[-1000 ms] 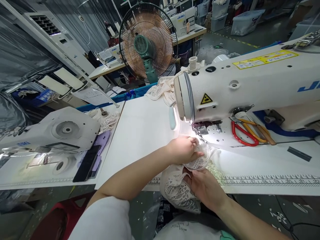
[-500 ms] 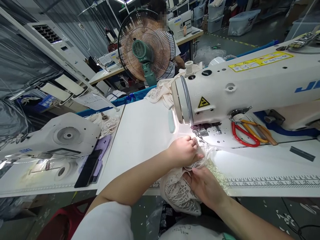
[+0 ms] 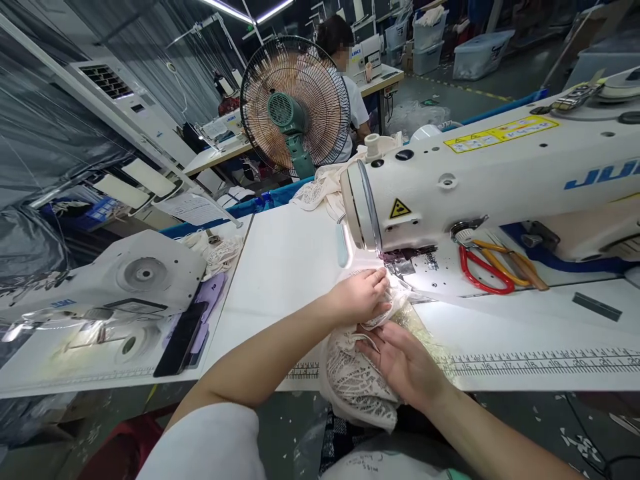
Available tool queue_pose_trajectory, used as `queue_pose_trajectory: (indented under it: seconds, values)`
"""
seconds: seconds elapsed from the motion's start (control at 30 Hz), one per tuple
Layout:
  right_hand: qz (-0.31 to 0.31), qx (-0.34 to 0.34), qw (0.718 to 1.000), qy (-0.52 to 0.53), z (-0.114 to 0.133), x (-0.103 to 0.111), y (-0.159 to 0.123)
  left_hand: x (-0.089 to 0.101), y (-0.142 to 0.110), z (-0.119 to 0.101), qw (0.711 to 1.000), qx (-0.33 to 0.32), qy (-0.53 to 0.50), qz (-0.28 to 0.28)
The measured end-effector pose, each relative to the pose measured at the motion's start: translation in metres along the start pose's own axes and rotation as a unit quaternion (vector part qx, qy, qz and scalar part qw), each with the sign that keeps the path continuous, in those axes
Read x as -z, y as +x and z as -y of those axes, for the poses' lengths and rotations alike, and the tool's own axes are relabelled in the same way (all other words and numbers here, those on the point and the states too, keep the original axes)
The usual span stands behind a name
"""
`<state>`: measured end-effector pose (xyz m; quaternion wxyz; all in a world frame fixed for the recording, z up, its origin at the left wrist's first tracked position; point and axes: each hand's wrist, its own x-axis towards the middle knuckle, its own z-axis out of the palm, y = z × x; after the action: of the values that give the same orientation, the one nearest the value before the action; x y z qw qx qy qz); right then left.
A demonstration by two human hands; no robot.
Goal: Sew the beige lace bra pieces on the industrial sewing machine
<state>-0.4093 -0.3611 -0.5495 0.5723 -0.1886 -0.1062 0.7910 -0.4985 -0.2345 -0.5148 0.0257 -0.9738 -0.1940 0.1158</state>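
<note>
Cream lace fabric point(image 3: 357, 383) hangs over the front edge of the table and runs up to the needle area of a white sewing machine point(image 3: 425, 190). My left hand point(image 3: 361, 295) presses its fingers together on the upper part of the lace, just in front of the presser foot. Below it, my right hand point(image 3: 407, 363) grips a fold of the same lace between thumb and fingers. The machine's lamp lights the cloth brightly, and the fingertips partly hide the edge under the needle.
Red-handled scissors point(image 3: 483, 273) and a second, orange-handled tool point(image 3: 505, 260) lie on the machine bed. A dark flat bar point(image 3: 597, 307) is at the right. Another sewing machine point(image 3: 145, 273) and a black phone-like slab point(image 3: 180, 340) are left. Behind stand a fan point(image 3: 295, 107) and a seated person point(image 3: 353, 100).
My left hand has flattened onto the lace and shifted slightly closer to the needle. My right hand has moved up a little with its fold of lace. The view has tilted slightly.
</note>
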Motion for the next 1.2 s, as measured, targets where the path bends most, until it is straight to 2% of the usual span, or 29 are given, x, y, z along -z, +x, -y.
queue_pose_trajectory:
  seconds: [0.07, 0.13, 0.2, 0.23, 0.3, 0.37, 0.43, 0.5, 0.57, 0.63, 0.77, 0.97, 1.07, 1.2]
  values:
    - [-0.012, -0.025, 0.998, -0.052, 0.003, 0.0, -0.007, -0.002, -0.003, 0.011, 1.0, -0.012, -0.024, 0.006]
    - [-0.031, -0.048, 0.984, -0.168, 0.011, 0.001, -0.016, -0.002, -0.006, 0.017, 0.999, -0.022, -0.042, 0.009]
    - [-0.025, -0.038, 0.938, -0.343, 0.027, 0.003, -0.024, 0.0, -0.009, 0.016, 0.997, -0.045, -0.061, 0.005]
    - [-0.016, -0.01, 0.899, -0.437, 0.037, 0.004, -0.026, 0.001, -0.011, 0.013, 0.996, -0.058, -0.073, 0.001]
    - [-0.027, 0.068, 0.794, -0.604, 0.06, 0.008, -0.024, 0.004, -0.013, 0.002, 0.991, -0.089, -0.101, -0.002]
    - [-0.064, 0.162, 0.677, -0.715, 0.08, 0.015, -0.017, 0.008, -0.017, -0.011, 0.987, -0.109, -0.121, 0.0]
    - [-0.046, 0.224, 0.571, -0.788, 0.092, 0.024, -0.009, 0.01, -0.022, -0.024, 0.985, -0.114, -0.127, 0.008]
    - [0.009, 0.241, 0.49, -0.838, 0.096, 0.036, -0.005, 0.011, -0.027, -0.034, 0.986, -0.105, -0.129, 0.01]
    - [0.055, 0.237, 0.442, -0.864, 0.094, 0.047, -0.008, 0.008, -0.032, -0.041, 0.987, -0.09, -0.135, -0.011]
    - [0.08, 0.238, 0.423, -0.871, 0.089, 0.055, -0.015, 0.002, -0.035, -0.047, 0.987, -0.064, -0.141, -0.052]
    - [0.107, 0.267, 0.404, -0.869, 0.085, 0.062, -0.031, -0.014, -0.032, -0.054, 0.982, -0.016, -0.119, -0.145]
    - [0.114, 0.274, 0.366, -0.882, 0.082, 0.058, -0.03, -0.029, -0.024, -0.044, 0.974, -0.046, -0.082, -0.207]
    - [0.108, 0.271, 0.358, -0.887, 0.081, 0.056, -0.024, -0.031, -0.023, -0.035, 0.965, -0.065, -0.082, -0.242]
    - [0.095, 0.26, 0.357, -0.892, 0.081, 0.053, -0.015, -0.032, -0.018, -0.021, 0.958, -0.098, -0.083, -0.258]
